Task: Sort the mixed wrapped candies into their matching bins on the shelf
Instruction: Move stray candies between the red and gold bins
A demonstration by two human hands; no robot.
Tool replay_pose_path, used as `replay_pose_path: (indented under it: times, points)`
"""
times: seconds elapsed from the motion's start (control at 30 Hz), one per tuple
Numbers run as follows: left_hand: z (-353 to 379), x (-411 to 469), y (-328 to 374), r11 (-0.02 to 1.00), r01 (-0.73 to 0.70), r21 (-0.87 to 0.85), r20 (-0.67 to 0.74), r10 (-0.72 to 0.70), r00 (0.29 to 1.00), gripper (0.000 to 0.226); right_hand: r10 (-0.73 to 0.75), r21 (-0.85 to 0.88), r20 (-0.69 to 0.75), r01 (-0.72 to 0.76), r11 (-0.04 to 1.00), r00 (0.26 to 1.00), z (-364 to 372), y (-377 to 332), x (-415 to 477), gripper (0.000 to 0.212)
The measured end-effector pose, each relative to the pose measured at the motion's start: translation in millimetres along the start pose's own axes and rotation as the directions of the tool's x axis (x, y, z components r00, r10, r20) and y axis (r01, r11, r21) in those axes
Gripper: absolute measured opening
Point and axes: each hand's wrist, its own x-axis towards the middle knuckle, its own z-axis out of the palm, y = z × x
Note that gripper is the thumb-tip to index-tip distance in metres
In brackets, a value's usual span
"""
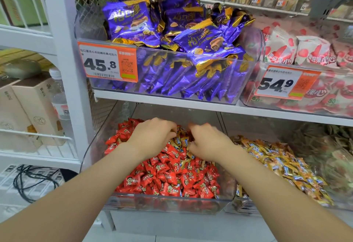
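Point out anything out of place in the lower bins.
Gold-wrapped candies lie mixed among the red candies at the back of the left lower bin, between the left hand and right hand. They match the gold candies piled to its right, so they look misplaced.

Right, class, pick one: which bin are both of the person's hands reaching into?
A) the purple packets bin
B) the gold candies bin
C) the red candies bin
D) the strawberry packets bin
C: the left hand and right hand both reach into the bin of red candies, by stray gold candies.
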Motion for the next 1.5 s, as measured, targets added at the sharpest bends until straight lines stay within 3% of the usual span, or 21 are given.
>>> replay_pose_path:
  times: [0.13,0.27,0.43,0.53,0.7,0.8,0.9,1.07,1.2,1.33,1.5]
  points:
    - [9,19,4,1.0,0.003,0.025,0.14,-0.007,0.99,0.016,-0.048,-0.065,0.16,0.059,0.996,0.986,8,4,7,0.049]
    - [18,24,-9,0.994,-0.094,0.051,0.337,0.071,0.939,0.023,-0.089,0.007,0.215,0.09,0.996,0.973,13,7,13,0.041]
    - [24,20,-6,0.989,-0.114,0.096,0.341,0.075,0.937,0.018,-0.093,0.026,0.176,0.09,0.996,0.98,18,7,19,0.035]
    - [25,17,-2,0.994,-0.041,0.105,0.28,0.01,0.96,0.013,-0.076,0.081,0.115,0.067,0.994,0.99,21,10,22,0.019]
    - [4,15,-11,0.99,0.085,-0.113,0.109,-0.073,0.991,0.018,0.013,0.403,-0.095,0.026,0.915,0.995,2,9,16,0.013]
    - [-8,10,-12,0.915,0.201,-0.349,0.04,-0.2,0.979,0.015,0.153,0.639,-0.148,-0.023,0.769,0.977,-7,4,7,0.011]
    - [-15,1,-11,0.819,0.296,-0.492,0.031,-0.324,0.946,0.02,0.223,0.804,-0.021,-0.116,0.583,0.975,-16,-5,-14,0.013]
    - [-18,-13,4,0.665,0.331,-0.669,0.07,-0.388,0.919,0.023,0.243,0.833,0.051,-0.176,0.524,0.969,-23,-12,-43,0.015]
    - [-17,-21,23,0.546,0.354,-0.759,0.072,-0.469,0.88,0.019,0.271,0.913,0.096,-0.193,0.36,0.958,-36,3,-66,0.023]
    - [-12,-15,30,0.523,0.386,-0.76,0.061,-0.534,0.844,0.016,0.36,0.918,0.071,-0.202,0.342,0.93,-42,29,-89,0.019]
    - [-12,-14,55,0.41,0.418,-0.811,0.17,-0.519,0.838,0.018,0.391,0.894,0.077,-0.237,0.38,0.917,-38,50,-103,0.022]
